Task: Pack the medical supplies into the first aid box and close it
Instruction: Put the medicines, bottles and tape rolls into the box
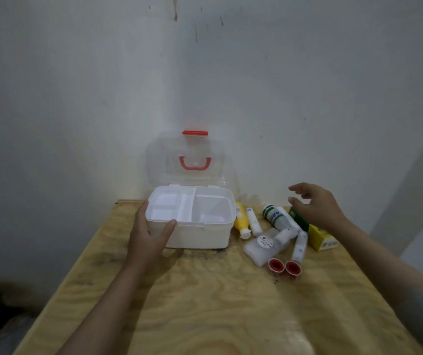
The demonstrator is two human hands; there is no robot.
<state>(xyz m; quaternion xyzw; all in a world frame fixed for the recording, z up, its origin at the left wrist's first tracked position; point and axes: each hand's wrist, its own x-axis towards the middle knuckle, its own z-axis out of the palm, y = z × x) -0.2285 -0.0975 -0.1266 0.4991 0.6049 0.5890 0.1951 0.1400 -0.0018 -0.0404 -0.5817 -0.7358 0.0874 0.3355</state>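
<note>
A white first aid box (200, 234) stands open near the table's back edge, its clear lid (184, 160) with red handle and latch upright against the wall. Its divided tray looks empty. My left hand (146, 237) grips the box's front left corner. Right of the box lie the supplies: a yellow bottle (240, 221), a white tube (254, 221), a green-and-white bottle (275, 216), a clear pouch (263, 245), two red-capped tubes (292, 267) and a yellow-green carton (322, 238). My right hand (315, 206) hovers above the carton with fingers spread, holding nothing.
The wooden table (205, 303) sits in a corner against a white wall. Its left edge drops to a dark floor; the right edge runs behind my right arm. Bare wood lies in front of the box and supplies.
</note>
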